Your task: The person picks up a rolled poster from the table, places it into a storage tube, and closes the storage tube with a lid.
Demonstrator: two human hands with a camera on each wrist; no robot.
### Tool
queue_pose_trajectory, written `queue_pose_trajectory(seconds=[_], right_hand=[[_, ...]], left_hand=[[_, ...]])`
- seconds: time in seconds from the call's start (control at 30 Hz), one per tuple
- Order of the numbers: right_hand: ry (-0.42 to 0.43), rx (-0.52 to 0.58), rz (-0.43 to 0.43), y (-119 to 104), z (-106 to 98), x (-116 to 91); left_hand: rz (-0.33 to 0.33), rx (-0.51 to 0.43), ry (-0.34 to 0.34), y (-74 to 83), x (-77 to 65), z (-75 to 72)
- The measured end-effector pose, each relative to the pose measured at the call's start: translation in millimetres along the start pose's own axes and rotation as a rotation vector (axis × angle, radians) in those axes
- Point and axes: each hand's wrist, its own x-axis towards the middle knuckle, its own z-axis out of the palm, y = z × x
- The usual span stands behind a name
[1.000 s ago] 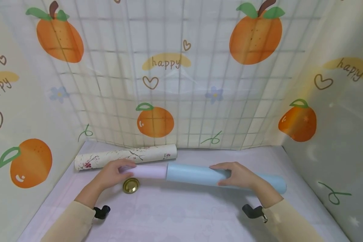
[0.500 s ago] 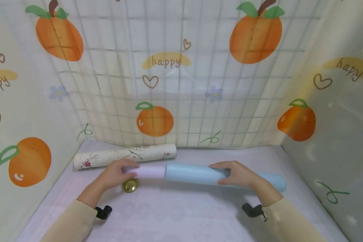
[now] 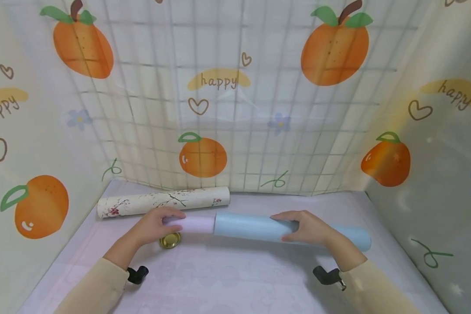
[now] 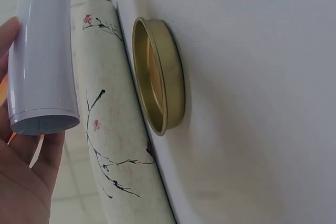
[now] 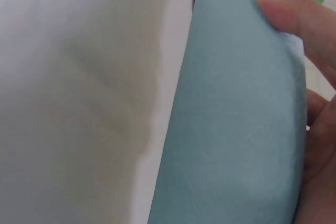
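In the head view my left hand (image 3: 156, 224) grips a pale lilac roll (image 3: 197, 223) near its left end. The roll's other end sits inside the mouth of a long light blue tube (image 3: 243, 226). My right hand (image 3: 311, 227) holds this tube around its middle, thumb on the near side. Seen from the left wrist, the lilac roll (image 4: 42, 51) is glossy, with a hollow end toward the camera. Below the left hand a round gold metal lid (image 3: 169, 240) lies on the table. The right wrist view is mostly filled by the blue tube (image 5: 236, 108) between thumb and fingers.
Behind the left hand lies a cream roll (image 3: 162, 203) printed with blossom branches, close to the back edge of the table (image 3: 220, 279). Curtains (image 3: 255, 144) with printed oranges enclose the table at the back and both sides.
My left hand has moved slightly right with the lilac roll, and less of the roll shows outside the blue tube. The right hand and the blue tube have stayed nearly still.
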Motion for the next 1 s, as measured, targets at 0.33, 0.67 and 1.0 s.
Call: queue_pose_trajectory(seconds=[0.33,0.67,1.0], right_hand=[[0.009,-0.003,-0.020,-1,1,-5],[0.006,-0.004,-0.037,0,3,-3],[0.002,-0.014,-0.052,-1,1,0]], left_hand=[[0.028,-0.049,-0.006,-2.9,2.8,8.0],[0.016,-0.051,0.009,4.7,4.7,18.2],[0.009,-0.060,0.006,15.1,8.3,23.8]])
